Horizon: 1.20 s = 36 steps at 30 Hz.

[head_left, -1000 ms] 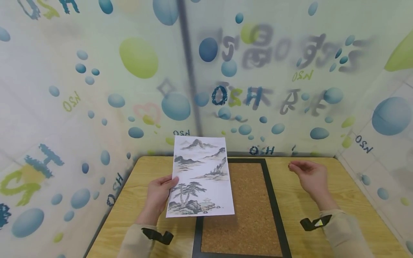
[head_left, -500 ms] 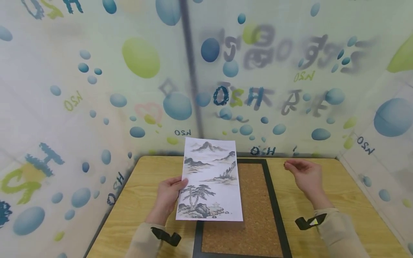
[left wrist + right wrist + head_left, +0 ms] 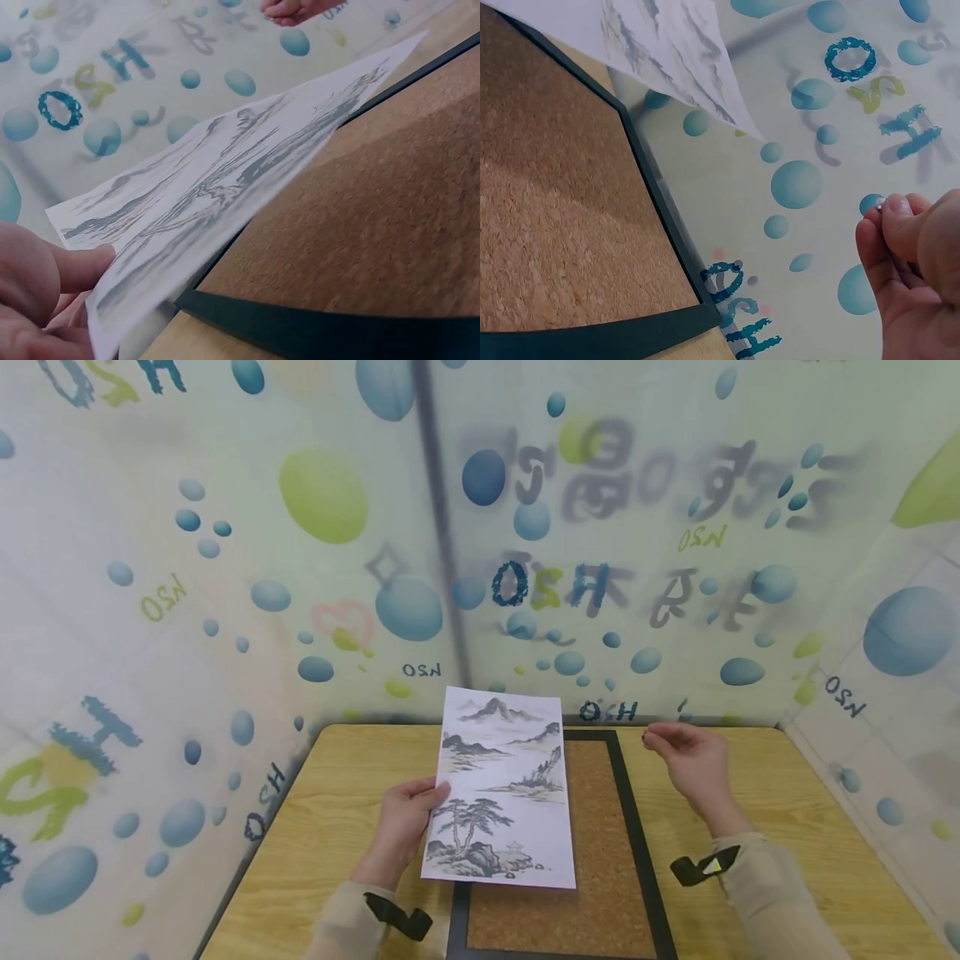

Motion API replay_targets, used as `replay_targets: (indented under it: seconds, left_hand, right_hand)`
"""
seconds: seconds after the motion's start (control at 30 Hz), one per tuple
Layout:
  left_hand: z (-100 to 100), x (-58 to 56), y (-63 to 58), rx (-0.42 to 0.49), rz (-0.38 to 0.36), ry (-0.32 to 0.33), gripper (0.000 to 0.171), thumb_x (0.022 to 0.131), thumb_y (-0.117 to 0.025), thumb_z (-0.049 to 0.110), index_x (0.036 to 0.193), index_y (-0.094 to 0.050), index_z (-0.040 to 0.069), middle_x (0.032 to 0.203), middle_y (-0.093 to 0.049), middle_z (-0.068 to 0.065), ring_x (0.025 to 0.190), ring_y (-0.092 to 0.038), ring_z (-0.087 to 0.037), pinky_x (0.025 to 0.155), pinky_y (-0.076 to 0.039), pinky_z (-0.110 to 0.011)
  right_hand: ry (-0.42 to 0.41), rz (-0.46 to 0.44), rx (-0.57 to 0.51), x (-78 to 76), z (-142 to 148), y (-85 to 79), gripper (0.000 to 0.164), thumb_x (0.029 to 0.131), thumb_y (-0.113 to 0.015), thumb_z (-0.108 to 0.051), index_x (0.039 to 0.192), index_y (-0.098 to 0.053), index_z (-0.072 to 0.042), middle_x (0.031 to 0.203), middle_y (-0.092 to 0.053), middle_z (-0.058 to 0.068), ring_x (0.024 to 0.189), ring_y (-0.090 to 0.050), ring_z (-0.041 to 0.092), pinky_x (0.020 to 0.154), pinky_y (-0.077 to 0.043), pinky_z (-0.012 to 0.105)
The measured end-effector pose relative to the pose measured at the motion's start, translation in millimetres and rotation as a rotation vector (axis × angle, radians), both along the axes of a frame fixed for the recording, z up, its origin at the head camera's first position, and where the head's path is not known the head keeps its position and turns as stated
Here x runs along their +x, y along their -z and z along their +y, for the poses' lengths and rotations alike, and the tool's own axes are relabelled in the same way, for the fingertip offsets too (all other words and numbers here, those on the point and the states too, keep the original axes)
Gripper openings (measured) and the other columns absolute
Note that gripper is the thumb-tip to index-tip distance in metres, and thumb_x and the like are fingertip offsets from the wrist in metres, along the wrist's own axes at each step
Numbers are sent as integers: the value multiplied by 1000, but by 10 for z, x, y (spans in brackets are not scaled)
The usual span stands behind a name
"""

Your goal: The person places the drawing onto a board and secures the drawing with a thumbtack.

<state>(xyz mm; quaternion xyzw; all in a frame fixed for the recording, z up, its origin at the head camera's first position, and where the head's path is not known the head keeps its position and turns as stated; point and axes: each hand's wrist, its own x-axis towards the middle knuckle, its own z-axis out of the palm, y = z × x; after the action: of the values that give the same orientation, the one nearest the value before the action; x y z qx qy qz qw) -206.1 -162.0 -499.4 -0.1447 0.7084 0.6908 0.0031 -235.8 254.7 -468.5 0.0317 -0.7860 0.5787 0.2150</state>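
My left hand [image 3: 406, 817] pinches the left edge of a sheet of paper [image 3: 501, 785] between thumb and fingers. Ink-style mountains, pine trees and a small pavilion are printed on it. The sheet is raised and tilted over the left part of a black-framed cork board [image 3: 600, 860]. Right of the board, above the table, is my right hand [image 3: 693, 768], its thumb and index finger pressed together. From the right wrist view, a tiny silvery pin-like thing [image 3: 880, 205] pokes out between those fingertips; most of it is hidden.
The cork board lies on a light wood-grain table [image 3: 300, 843], its near end cut off by the head view. Behind the table hangs a pale curtain [image 3: 637, 527] printed with blue and green dots and letters; similar sheets stand at both sides.
The left hand has carried the paper to the right and slightly down, farther over the board. My right hand has drifted left toward the board, fingertips still pinched.
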Motion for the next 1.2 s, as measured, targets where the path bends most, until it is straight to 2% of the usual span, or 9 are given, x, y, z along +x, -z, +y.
replay_targets:
  seconds: [0.13,0.47,0.7,0.83,1.0,1.2]
  left_hand:
    - [74,26,36,2,-7,9,39,96,-81,16,124,-70,-10,104,-75,-17,88,-72,-20,72,-59,-28]
    - [222,62,146,18,-16,22,38,96,-81,15,123,-71,-11,101,-75,-16,86,-72,-20,72,-59,-30]
    - [333,67,199,15,-11,26,36,96,-81,14,121,-72,-11,98,-76,-15,84,-72,-20,72,-59,-31]
    - [397,91,211,17,-18,29,36,96,-81,14,120,-72,-11,99,-75,-16,85,-72,-21,72,-59,-31]
    - [464,120,251,32,-56,33,37,97,-80,15,123,-70,-10,102,-75,-16,86,-72,-21,73,-60,-33]
    - [546,154,301,35,-49,46,37,97,-80,13,123,-70,-11,97,-75,-15,83,-73,-21,71,-62,-34]
  right_hand:
    - [-11,-20,-15,-28,-37,-10,17,96,-79,-3,109,-77,8,100,-78,15,84,-73,4,78,-57,17]
    - [-36,-72,-32,-88,-146,-11,20,98,-77,-5,112,-75,9,104,-77,20,87,-74,7,80,-57,17]
    - [-46,-74,-28,-153,-218,1,18,98,-76,-3,111,-76,8,106,-76,23,86,-73,8,80,-58,18]
    - [-45,-80,-21,-186,-261,15,16,97,-77,-4,110,-77,6,105,-76,20,86,-74,8,80,-57,18]
    - [-68,-65,-48,-221,-325,25,15,96,-77,0,109,-77,7,103,-77,20,84,-74,11,79,-58,20]
    - [-99,-69,-98,-256,-382,44,14,95,-76,6,108,-75,10,102,-76,18,84,-75,12,79,-60,23]
